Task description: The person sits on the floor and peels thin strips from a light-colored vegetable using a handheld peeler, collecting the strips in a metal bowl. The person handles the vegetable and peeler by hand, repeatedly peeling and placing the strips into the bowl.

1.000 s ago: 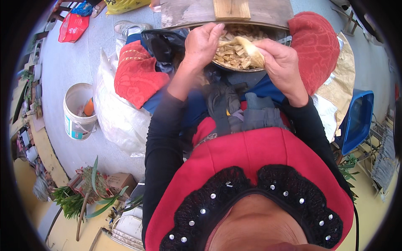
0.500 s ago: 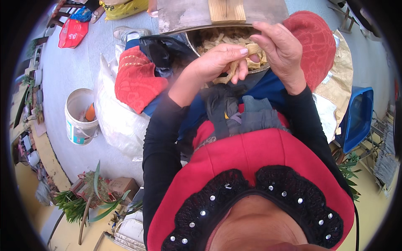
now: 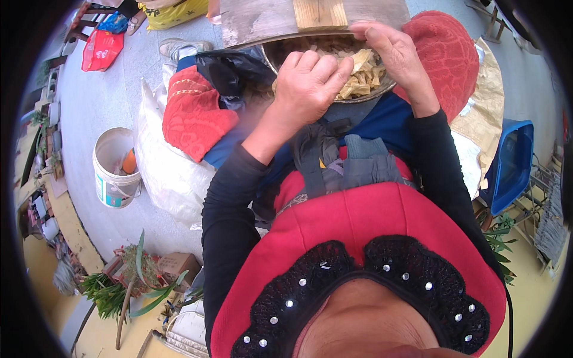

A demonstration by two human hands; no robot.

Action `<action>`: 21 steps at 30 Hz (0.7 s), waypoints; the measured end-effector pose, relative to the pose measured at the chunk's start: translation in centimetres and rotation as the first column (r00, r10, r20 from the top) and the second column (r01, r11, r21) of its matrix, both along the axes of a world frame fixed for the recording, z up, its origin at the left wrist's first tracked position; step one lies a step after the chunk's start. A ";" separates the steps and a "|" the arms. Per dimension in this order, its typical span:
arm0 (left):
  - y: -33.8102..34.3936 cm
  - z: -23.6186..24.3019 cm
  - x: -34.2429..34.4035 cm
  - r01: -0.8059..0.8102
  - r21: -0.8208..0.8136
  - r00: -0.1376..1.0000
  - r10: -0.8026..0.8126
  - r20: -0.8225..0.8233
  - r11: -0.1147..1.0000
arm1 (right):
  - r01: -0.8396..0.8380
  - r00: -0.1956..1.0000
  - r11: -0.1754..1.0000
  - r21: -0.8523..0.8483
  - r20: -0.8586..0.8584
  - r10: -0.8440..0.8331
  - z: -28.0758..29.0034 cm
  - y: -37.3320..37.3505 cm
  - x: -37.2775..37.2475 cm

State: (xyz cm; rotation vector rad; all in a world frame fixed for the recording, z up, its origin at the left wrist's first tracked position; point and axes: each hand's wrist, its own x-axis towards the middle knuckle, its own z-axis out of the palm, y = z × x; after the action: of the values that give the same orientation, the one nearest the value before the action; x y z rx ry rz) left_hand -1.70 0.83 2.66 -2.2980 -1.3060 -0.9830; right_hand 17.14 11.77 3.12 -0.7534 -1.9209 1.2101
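Note:
Curled into a loose fist, my left hand (image 3: 307,89) is at the near left of a metal bowl (image 3: 382,89) full of pale yellow, dried-looking strips (image 3: 361,80); whatever it holds is hidden. A pale piece lies beside its thumb. My right hand (image 3: 397,59) is raised over the bowl's back right, fingers loosely stretched toward the edge of a weathered board (image 3: 256,18), with nothing visible between them. The board, with a lighter wooden cleat (image 3: 319,12), partly covers the bowl.
Red padded cloths (image 3: 197,119) lie on both knees. Around me are a black bag (image 3: 233,77), white sack (image 3: 173,179), white bucket (image 3: 107,179), blue plastic tub (image 3: 510,161), tan paper sacks (image 3: 486,101), potted plants (image 3: 113,286), and red bag (image 3: 101,51). Another person's foot (image 3: 136,22) is at upper left.
My left hand has turned from gripping a strip with fingers showing to a knuckles-up fist nearer the bowl. My right hand has released the piece held a second ago and risen toward the board.

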 end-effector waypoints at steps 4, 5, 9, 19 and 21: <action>0.0 -0.1 -0.1 0.045 0.070 0.999 -0.043 -0.031 0.997 | -0.199 0.959 0.912 -0.358 0.123 0.257 -0.9 0.4 0.0; 0.0 -0.2 -0.2 0.046 0.071 0.999 -0.043 -0.032 0.996 | -0.207 0.939 0.855 -0.476 0.148 0.310 0.0 0.1 -0.1; 0.2 -1.7 -0.2 0.070 -0.021 0.996 -0.068 0.050 0.997 | -0.167 0.980 0.887 -0.431 0.028 0.198 -1.3 -0.3 -0.2; -1.4 -3.8 0.9 0.543 -0.576 0.489 0.328 0.808 0.611 | -0.013 1.000 0.995 -0.099 0.020 0.015 -0.7 -1.5 -1.2; -1.5 -3.5 0.8 0.411 -0.613 0.634 0.272 0.724 0.674 | 0.027 0.996 0.989 -0.144 0.093 -0.014 -1.1 -1.1 -1.3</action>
State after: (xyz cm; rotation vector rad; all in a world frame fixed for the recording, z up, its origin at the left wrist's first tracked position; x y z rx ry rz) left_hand -0.92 -0.66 -0.82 -2.5541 -2.3497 -1.9281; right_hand 15.84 10.67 1.98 -0.9168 -1.9087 1.3340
